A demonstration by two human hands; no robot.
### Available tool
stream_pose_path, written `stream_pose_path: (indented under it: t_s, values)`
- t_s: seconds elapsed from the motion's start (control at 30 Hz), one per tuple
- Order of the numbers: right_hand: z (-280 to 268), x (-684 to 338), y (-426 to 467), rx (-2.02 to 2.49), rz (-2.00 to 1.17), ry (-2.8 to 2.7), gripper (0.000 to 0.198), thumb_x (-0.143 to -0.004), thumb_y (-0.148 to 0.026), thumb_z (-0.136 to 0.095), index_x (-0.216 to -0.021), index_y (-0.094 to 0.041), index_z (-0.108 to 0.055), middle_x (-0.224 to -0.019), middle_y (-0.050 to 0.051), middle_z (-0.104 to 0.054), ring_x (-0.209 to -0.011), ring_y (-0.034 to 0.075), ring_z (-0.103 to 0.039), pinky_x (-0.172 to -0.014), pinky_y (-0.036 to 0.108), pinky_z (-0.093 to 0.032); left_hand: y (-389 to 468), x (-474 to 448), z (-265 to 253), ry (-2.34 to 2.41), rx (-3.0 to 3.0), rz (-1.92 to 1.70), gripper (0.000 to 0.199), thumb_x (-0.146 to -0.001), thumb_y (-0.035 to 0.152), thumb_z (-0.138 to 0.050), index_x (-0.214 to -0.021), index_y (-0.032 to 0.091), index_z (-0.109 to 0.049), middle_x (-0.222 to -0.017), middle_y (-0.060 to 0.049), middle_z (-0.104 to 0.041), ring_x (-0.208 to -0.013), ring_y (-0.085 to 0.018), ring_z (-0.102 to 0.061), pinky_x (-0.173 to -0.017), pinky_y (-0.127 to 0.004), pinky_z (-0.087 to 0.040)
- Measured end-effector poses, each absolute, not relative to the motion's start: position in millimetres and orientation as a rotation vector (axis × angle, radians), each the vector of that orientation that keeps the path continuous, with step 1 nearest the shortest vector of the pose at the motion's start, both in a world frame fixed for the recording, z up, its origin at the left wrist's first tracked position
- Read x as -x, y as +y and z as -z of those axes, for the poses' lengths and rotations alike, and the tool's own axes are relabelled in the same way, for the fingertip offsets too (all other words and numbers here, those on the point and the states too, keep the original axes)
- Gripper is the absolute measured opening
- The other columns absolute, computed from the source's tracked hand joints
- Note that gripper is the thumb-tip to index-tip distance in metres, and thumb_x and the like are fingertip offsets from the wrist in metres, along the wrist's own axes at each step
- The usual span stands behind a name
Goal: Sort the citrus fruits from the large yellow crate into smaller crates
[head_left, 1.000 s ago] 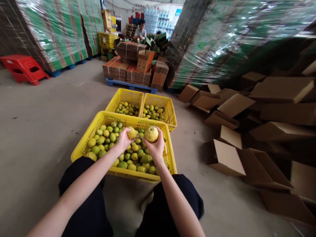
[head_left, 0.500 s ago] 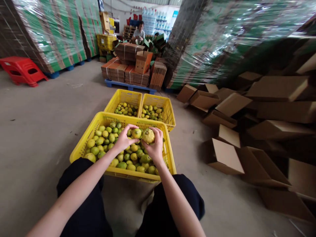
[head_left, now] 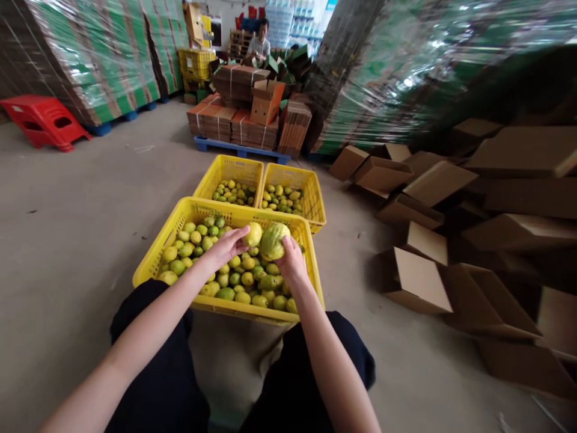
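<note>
My left hand (head_left: 228, 247) is closed on a small yellow lemon (head_left: 253, 234), held at the fingertips. In my right hand (head_left: 292, 260) is a larger, bumpy green-yellow lemon (head_left: 274, 240), gripped from its right side. The two fruits are close together above a big yellow crate (head_left: 155, 249). Many green and yellow lemons (head_left: 247, 278) fill the bottom of that crate, which stands in front of my knees. My forearms hide some of them.
Two smaller yellow crates (head_left: 315, 192) with lemons stand just beyond. Cardboard boxes (head_left: 419, 276) lie heaped on the right. Flattened cartons (head_left: 252, 129) sit on a blue pallet (head_left: 241, 148). A red stool (head_left: 47, 120) is at left; a person (head_left: 260, 45) sits at the back.
The larger lemon has been turned in my right hand and shows a greener side. My left fingers have shifted on the small lemon. The view has tilted slightly downward.
</note>
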State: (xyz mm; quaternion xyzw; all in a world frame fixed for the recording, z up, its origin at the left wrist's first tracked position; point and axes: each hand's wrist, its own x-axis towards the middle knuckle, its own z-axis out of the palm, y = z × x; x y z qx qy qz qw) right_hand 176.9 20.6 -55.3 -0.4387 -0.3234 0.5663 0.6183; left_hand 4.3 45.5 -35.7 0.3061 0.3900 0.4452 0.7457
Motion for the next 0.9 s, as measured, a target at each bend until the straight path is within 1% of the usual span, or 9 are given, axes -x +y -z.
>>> stream_pose_path:
  t_s: [0.17, 0.27, 0.4, 0.47, 0.53, 0.63, 0.7, 0.8, 0.9]
  values:
    - [59.8, -173.7, 25.1, 1.056, -1.519, -0.663, 0.048, -0.069, -0.064, -0.074, -0.091, -0.022, -0.066, -0.082, 0.004, -0.076, -0.081, 0.025, -0.073, -0.065, 0.036, -0.061, 48.7, -6.9, 37.7, 0.954, -0.476, -0.903, 0.027, -0.082, 0.037, -0.075, -0.086, 0.011, -0.07, -0.073, -0.006, -0.07, -0.055, -0.009, -0.061, -0.052, -0.016, -0.053]
    - [58.8, -175.1, 23.8, 1.009, -1.482, -0.622, 0.046, -0.066, -0.057, -0.079, -0.094, -0.024, -0.063, -0.083, 0.003, -0.075, -0.085, 0.025, -0.072, -0.069, 0.038, -0.062, 49.3, -4.6, 40.0, 0.884, -0.551, -0.943, 0.025, -0.075, 0.028, -0.081, -0.091, 0.011, -0.072, -0.083, -0.007, -0.073, -0.068, -0.011, -0.067, -0.064, -0.019, -0.056]
    - [51.2, -181.1, 18.4, 0.85, -1.33, -0.693, 0.055, -0.058, -0.036, -0.088, -0.103, -0.027, -0.057, -0.092, -0.002, -0.074, -0.089, 0.022, -0.071, -0.083, 0.04, -0.059, 48.9, -1.9, 43.4, 0.69, -0.764, -1.023, 0.055, -0.055, 0.007, -0.087, -0.107, 0.016, -0.07, -0.107, -0.005, -0.071, -0.098, -0.018, -0.069, -0.092, -0.029, -0.054]
    - [46.2, -184.2, 16.0, 0.823, -1.268, -0.775, 0.06, -0.055, -0.027, -0.088, -0.106, -0.028, -0.057, -0.099, -0.002, -0.073, -0.092, 0.02, -0.07, -0.088, 0.04, -0.058, 49.0, -1.8, 44.2, 0.664, -0.759, -1.072, 0.057, -0.056, 0.003, -0.084, -0.107, 0.018, -0.068, -0.11, -0.003, -0.07, -0.104, -0.019, -0.068, -0.097, -0.033, -0.053]
    - [41.5, -186.3, 14.4, 0.815, -1.25, -0.811, 0.058, -0.056, -0.027, -0.086, -0.108, -0.027, -0.058, -0.103, 0.0, -0.073, -0.095, 0.022, -0.07, -0.089, 0.041, -0.057, 49.4, -2.3, 43.4, 0.677, -0.673, -1.091, 0.045, -0.063, 0.005, -0.078, -0.104, 0.018, -0.066, -0.107, -0.004, -0.071, -0.106, -0.02, -0.068, -0.097, -0.035, -0.054]
    - [37.2, -187.9, 13.2, 0.768, -1.367, -0.786, 0.045, -0.067, -0.037, -0.075, -0.108, -0.025, -0.062, -0.104, 0.005, -0.073, -0.099, 0.027, -0.069, -0.087, 0.046, -0.057, 50.4, -2.9, 38.8, 0.673, -0.527, -1.088, 0.026, -0.078, 0.011, -0.065, -0.103, 0.014, -0.065, -0.107, -0.009, -0.072, -0.108, -0.023, -0.068, -0.095, -0.036, -0.056]
    - [36.7, -188.6, 12.8, 0.729, -1.494, -0.726, 0.038, -0.073, -0.044, -0.068, -0.105, -0.024, -0.064, -0.101, 0.007, -0.074, -0.097, 0.029, -0.07, -0.083, 0.047, -0.058, 51.0, -2.7, 34.8, 0.635, -0.468, -1.079, 0.024, -0.085, 0.016, -0.057, -0.107, 0.011, -0.065, -0.108, -0.013, -0.072, -0.106, -0.024, -0.069, -0.091, -0.035, -0.057]
    - [38.2, -189.2, 12.9, 0.729, -1.587, -0.587, 0.037, -0.076, -0.052, -0.063, -0.099, -0.024, -0.065, -0.096, 0.007, -0.074, -0.078, 0.024, -0.07, -0.071, 0.042, -0.057, 51.3, -2.2, 31.5, 0.59, -0.427, -1.039, 0.027, -0.088, 0.024, -0.054, -0.108, 0.01, -0.066, -0.099, -0.012, -0.072, -0.081, -0.017, -0.069, -0.073, -0.027, -0.058]
    - [38.5, -188.7, 12.7, 0.752, -1.543, -0.477, 0.036, -0.078, -0.057, -0.063, -0.096, -0.025, -0.063, -0.089, 0.004, -0.072, -0.072, 0.021, -0.066, -0.063, 0.035, -0.054, 50.6, -3.2, 31.5, 0.606, -0.387, -1.013, 0.019, -0.088, 0.029, -0.057, -0.092, 0.013, -0.066, -0.078, -0.006, -0.069, -0.053, -0.008, -0.055, -0.049, -0.019, -0.046]
